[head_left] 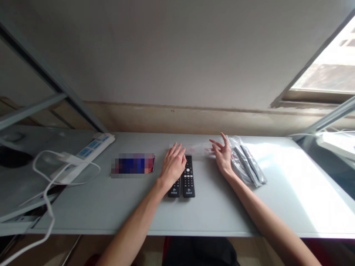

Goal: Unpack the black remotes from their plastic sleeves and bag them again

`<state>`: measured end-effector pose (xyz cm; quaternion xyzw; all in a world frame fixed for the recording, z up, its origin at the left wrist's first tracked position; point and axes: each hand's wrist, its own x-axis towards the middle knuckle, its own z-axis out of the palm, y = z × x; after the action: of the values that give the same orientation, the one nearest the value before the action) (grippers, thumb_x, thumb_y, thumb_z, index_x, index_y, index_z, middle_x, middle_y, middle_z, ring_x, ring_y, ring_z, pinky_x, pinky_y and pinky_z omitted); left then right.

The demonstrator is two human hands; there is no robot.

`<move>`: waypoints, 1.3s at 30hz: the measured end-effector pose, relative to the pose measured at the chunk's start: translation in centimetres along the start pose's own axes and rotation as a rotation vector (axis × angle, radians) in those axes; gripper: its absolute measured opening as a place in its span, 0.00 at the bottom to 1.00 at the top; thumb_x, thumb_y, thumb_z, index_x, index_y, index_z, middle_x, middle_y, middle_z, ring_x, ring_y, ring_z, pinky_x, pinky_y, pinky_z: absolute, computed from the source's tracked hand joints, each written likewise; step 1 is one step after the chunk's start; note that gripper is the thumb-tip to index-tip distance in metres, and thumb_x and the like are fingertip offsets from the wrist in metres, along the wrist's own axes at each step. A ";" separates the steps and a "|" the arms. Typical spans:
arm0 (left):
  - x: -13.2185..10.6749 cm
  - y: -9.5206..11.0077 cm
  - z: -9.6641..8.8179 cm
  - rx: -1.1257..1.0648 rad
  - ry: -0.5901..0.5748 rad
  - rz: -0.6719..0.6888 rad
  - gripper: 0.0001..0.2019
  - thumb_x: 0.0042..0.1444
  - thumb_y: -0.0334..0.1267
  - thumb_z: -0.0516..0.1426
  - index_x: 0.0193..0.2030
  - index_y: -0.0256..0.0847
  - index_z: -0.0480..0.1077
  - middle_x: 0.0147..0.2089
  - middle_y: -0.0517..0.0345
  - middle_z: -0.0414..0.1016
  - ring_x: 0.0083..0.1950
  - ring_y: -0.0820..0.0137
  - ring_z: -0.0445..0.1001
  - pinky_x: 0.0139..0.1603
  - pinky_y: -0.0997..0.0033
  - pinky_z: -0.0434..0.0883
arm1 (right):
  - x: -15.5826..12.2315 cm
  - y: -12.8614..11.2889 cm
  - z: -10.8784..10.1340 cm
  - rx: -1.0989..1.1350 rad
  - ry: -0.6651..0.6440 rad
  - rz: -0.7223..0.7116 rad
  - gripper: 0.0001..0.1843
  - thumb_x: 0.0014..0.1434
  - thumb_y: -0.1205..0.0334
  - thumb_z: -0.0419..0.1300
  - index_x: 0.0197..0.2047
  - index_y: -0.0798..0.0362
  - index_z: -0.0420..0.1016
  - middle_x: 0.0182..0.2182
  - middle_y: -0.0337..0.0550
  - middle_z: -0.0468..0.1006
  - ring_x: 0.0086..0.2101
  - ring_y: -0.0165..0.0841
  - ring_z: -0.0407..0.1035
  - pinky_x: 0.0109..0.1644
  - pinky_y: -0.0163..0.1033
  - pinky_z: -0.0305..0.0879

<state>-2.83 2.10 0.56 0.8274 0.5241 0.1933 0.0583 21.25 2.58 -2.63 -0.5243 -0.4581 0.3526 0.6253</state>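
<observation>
Two black remote controls lie side by side on the grey table: the left remote [174,192] and the right remote [189,181]. My left hand [173,164] rests palm down over the upper part of the left remote, fingers stretched out and hiding its top. Behind the remotes a clear plastic bag [198,148] lies flat, its left end near my left fingertips. At the bag's right end is my right hand [223,155], open with fingers spread; whether it touches the bag I cannot tell. Just right of it lie more dark remotes in clear plastic wrapping [248,162].
A phone [135,164], partly pixelated, lies to the left. Farther left stand a white power strip [85,157] and a looping white cable [48,207]. The wall [177,120] bounds the table [216,214] behind. Metal frame bars rise at both sides.
</observation>
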 end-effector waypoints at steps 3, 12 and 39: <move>0.1 -0.3 0.1 0.010 -0.020 -0.026 0.24 0.75 0.35 0.48 0.71 0.34 0.71 0.78 0.45 0.65 0.82 0.54 0.56 0.80 0.47 0.61 | 0.3 0.3 -0.1 0.009 0.014 -0.005 0.53 0.63 0.40 0.67 0.81 0.45 0.44 0.62 0.62 0.78 0.39 0.41 0.84 0.39 0.47 0.85; 0.3 -1.2 0.2 0.024 -0.032 -0.035 0.25 0.77 0.40 0.46 0.75 0.37 0.66 0.80 0.48 0.59 0.84 0.52 0.49 0.82 0.44 0.56 | -0.2 0.3 -0.4 -0.099 -0.130 -0.095 0.53 0.64 0.44 0.67 0.82 0.38 0.41 0.74 0.61 0.61 0.55 0.48 0.80 0.54 0.57 0.83; -0.4 -0.5 0.8 0.036 -0.188 -0.058 0.26 0.78 0.46 0.45 0.76 0.41 0.65 0.82 0.48 0.55 0.84 0.46 0.49 0.82 0.39 0.54 | -2.4 0.9 0.0 -1.139 -0.492 -0.275 0.31 0.79 0.50 0.46 0.79 0.49 0.60 0.79 0.53 0.55 0.78 0.54 0.44 0.79 0.64 0.48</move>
<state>-3.14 2.08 -0.42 0.8271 0.5436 0.1036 0.0978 20.45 0.52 -3.98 -0.6144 -0.7674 0.0804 0.1645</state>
